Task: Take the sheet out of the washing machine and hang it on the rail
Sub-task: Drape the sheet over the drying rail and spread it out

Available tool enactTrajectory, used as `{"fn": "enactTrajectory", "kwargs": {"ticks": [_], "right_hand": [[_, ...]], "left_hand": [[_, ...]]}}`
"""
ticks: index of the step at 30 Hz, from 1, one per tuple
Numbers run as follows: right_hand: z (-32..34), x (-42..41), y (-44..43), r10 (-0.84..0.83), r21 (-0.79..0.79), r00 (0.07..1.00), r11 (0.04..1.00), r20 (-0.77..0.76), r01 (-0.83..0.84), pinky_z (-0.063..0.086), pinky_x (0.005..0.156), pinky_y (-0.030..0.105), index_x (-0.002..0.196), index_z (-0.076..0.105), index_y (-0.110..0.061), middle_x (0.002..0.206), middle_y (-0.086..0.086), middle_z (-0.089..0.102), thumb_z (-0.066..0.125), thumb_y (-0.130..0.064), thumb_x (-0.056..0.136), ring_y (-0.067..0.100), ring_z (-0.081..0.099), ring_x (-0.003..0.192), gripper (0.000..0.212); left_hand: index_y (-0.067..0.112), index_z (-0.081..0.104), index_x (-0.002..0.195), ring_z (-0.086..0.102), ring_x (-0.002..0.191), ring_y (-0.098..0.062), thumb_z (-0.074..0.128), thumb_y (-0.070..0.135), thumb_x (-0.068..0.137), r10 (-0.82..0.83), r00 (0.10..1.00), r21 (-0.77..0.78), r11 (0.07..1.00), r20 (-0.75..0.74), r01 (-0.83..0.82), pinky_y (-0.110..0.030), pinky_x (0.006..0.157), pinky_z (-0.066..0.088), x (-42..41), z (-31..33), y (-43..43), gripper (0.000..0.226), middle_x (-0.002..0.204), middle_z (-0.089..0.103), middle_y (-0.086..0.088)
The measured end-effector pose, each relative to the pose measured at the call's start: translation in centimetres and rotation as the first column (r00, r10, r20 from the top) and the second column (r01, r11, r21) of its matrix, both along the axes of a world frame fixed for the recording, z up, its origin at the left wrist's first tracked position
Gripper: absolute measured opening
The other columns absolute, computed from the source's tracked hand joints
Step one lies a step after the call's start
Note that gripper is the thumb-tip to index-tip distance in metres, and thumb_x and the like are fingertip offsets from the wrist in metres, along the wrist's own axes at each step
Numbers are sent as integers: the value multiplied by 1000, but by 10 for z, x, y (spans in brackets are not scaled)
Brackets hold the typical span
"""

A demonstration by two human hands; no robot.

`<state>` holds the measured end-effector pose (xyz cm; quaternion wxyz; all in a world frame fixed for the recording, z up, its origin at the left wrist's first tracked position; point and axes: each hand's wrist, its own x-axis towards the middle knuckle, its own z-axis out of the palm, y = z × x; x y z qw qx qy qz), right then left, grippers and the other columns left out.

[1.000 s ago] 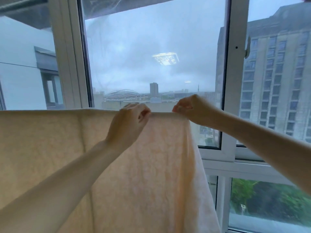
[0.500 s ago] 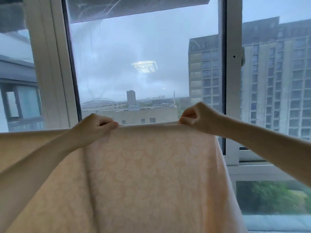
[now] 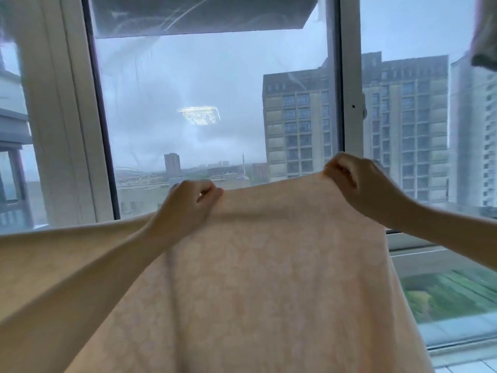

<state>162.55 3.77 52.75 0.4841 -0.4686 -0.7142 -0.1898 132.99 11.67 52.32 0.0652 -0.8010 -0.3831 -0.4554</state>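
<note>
A pale peach sheet (image 3: pixel 269 278) with a faint flower pattern hangs in front of me and fills the lower half of the head view. My left hand (image 3: pixel 188 203) pinches its top edge near the middle. My right hand (image 3: pixel 357 181) grips the same edge near the sheet's right corner, a little higher. The top edge runs taut between both hands and slopes down to the left. The rail is hidden under the fabric, and the washing machine is out of view.
A large window with white frames (image 3: pixel 349 103) stands just behind the sheet, with tall buildings outside. A grey cloth (image 3: pixel 485 36) hangs at the top right corner. A white sill (image 3: pixel 419 254) lies under the right pane.
My right hand has slid right along the top edge. My left hand went left, then came back toward the middle. The view has turned left and tilted.
</note>
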Motion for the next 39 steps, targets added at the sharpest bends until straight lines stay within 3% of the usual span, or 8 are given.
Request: {"fn": "enactTrajectory", "kwargs": {"ticks": [8,14,17,22,26,33,36,39], "right_hand": [[-7,-7,-2,-49,-169,972,982,229,89,41,62,8,84,66,-23,75,-19,59,66,-18,87,-3,55,68,7],[-5,-43,20,76,-257,947,966,311,7,46,70,12,100,69,-18,92,-11,65,63,-22,90,-1,58,80,13],[-5,-70,31,160,-326,939,944,303,-56,51,81,19,107,69,-17,101,-4,69,60,-26,91,2,61,82,21],[-4,-118,40,264,-362,931,918,253,-162,46,77,10,109,69,-15,103,-1,71,58,-25,93,2,60,82,21],[-2,-147,45,292,-338,932,917,214,-210,51,82,25,102,72,-14,97,0,72,62,-22,90,1,57,74,17],[4,-177,46,208,-392,965,910,158,-132,46,66,14,94,71,-11,87,1,69,62,-17,91,-1,55,70,12],[11,-187,35,137,-302,989,946,49,-116,42,60,9,94,66,-13,81,-6,61,57,-18,94,3,56,72,11],[16,-195,22,102,-149,994,983,-49,-108,46,70,19,92,66,-16,83,-3,63,54,-21,95,7,58,78,14]], "left_hand": [[31,72,84,62,81,5,65,34,87,-93,989,-211,975,-118,66,-17,71,44,-49,1,-10,8,80,69,19],[33,72,97,64,83,4,60,48,82,-38,988,-266,964,-146,-2,-21,77,48,-99,1,-15,25,88,71,21],[32,73,95,66,83,3,62,43,81,-6,995,-277,961,-98,-22,-19,76,48,-122,-1,-18,20,87,71,23],[26,76,85,67,78,0,69,24,85,55,998,-259,965,27,-46,-13,68,46,-146,-2,-22,8,80,73,15],[23,73,81,64,73,-1,68,20,86,95,995,-201,975,-30,-99,-9,65,42,-153,1,-16,8,72,70,11],[19,56,84,55,68,-1,55,18,94,151,970,95,986,-192,-135,-19,62,40,-160,-12,-3,10,74,58,11],[16,52,89,54,66,-4,47,22,97,156,963,231,967,-221,-104,-22,58,43,-168,-5,-6,11,76,54,8],[17,51,94,55,61,-6,41,29,98,124,983,346,936,-136,-70,-16,56,39,-177,8,-9,15,74,55,8]]}}
